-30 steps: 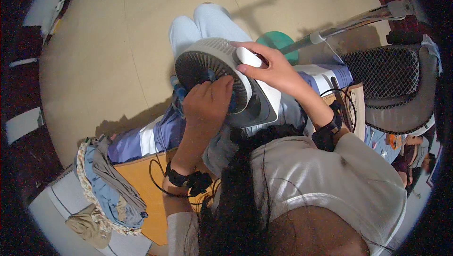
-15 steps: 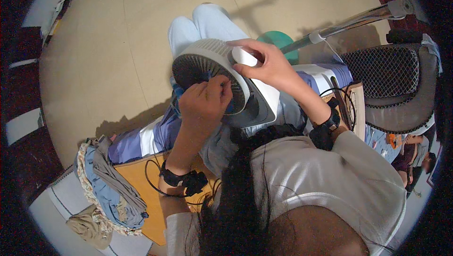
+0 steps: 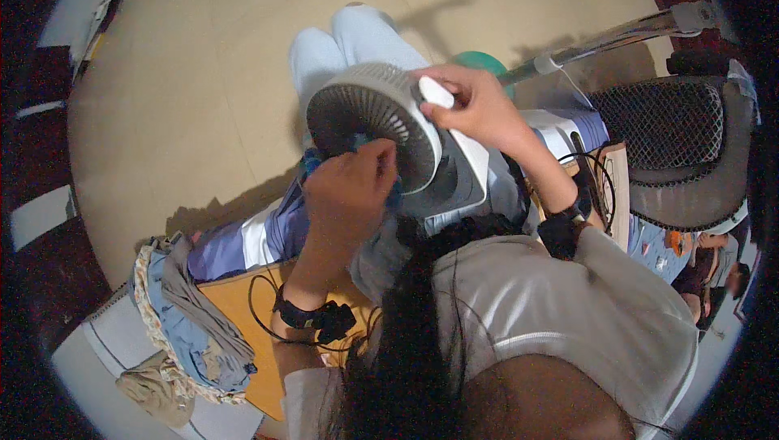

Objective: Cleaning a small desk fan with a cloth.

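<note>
A small white desk fan [image 3: 462, 168] with a round dark grille rests on my lap, its grille tilted to the left. My right hand [image 3: 480, 107] grips the fan at the white rounded piece on its far right side. In front of the grille, my left hand [image 3: 350, 188] is closed, fingertips pinched together close to the slats. A bit of blue cloth [image 3: 357, 141] shows at those fingertips, and more blue peeks out on both sides of the hand. Most of the cloth is hidden behind my fingers.
A yellow-brown board [image 3: 243, 310] lies beneath my left arm, with piled clothes [image 3: 191, 318] at its left. On the right are a metal pole [image 3: 608, 38], a green round base [image 3: 484, 63] and a dark mesh-backed chair [image 3: 665, 140]. Another person [image 3: 718, 270] sits at the far right.
The fan has shifted slightly right and its grille has turned more toward me. My right hand moved right with it; my left hand stays closed by the grille.
</note>
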Demonstrator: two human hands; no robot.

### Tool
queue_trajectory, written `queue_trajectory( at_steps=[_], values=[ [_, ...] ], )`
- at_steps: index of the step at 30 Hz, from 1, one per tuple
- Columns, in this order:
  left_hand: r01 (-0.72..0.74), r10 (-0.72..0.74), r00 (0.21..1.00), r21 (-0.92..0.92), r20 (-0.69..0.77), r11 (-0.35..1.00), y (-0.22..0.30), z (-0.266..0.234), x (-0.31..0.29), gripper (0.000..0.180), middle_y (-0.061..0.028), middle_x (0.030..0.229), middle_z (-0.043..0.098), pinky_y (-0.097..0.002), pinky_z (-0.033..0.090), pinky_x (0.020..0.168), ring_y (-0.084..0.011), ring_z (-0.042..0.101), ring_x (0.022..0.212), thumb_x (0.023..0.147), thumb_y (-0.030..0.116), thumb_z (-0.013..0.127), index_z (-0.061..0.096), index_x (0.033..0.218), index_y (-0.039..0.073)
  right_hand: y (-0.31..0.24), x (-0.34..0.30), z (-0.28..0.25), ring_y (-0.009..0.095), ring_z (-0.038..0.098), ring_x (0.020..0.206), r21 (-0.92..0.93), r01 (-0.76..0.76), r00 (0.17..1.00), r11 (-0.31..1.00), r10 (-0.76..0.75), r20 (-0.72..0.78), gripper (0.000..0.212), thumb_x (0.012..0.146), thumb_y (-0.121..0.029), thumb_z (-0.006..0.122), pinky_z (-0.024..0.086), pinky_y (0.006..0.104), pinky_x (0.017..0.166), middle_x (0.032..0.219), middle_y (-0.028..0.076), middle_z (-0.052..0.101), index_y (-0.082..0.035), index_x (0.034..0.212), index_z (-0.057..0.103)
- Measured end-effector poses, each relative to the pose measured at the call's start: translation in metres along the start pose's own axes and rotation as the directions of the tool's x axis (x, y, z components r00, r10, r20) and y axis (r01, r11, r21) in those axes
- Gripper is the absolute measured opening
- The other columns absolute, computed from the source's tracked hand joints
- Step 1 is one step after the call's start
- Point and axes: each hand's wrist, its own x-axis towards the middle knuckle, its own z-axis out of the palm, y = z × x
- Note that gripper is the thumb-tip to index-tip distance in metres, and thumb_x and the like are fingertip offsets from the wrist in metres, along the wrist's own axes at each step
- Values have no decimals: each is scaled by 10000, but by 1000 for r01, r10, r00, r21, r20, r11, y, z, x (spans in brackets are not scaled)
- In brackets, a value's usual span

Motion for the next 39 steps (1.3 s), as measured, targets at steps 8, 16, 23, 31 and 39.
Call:
queue_trajectory(
  at_steps=[8,16,23,31,39],
  values=[
    [264,-279,936,-99,-213,959,-10,7,3,113,-59,583,548,-299,433,488,-204,550,513,702,118,668,585,765,74,-15,-10,10,132,500,940,-106,92,994,990,-86,66,512,673,-65,673,402,254,825,999,83,547,10,1137,470],
    [25,-34,932,-30,-362,999,13,31,18,150,-57,690,567,-311,439,545,-228,552,609,700,175,681,562,723,86,-5,-11,15,291,541,898,-220,140,990,965,-139,19,649,603,-181,691,437,351,757,976,177,556,-72,1175,405],
    [440,-368,824,79,-430,894,-27,34,47,176,-76,705,588,-327,446,611,-237,575,663,724,213,653,559,756,67,-6,-16,10,298,544,891,-222,104,993,969,-112,-23,665,589,-185,699,438,351,758,975,176,558,-64,1173,406],
    [-52,82,944,102,-319,993,5,61,21,165,-58,742,546,-354,436,549,-248,541,625,711,164,651,508,751,94,6,-14,2,343,489,1028,-250,221,975,943,-211,64,788,584,-240,712,410,369,844,1147,200,471,-77,1246,317],
    [399,-396,899,-21,-187,917,-37,64,44,188,-131,784,564,-367,427,635,-291,557,724,799,229,552,517,813,45,44,-3,1,291,382,1162,-104,116,992,988,-119,-27,816,630,-227,715,308,322,956,1242,195,385,-42,1282,260]
  ],
)
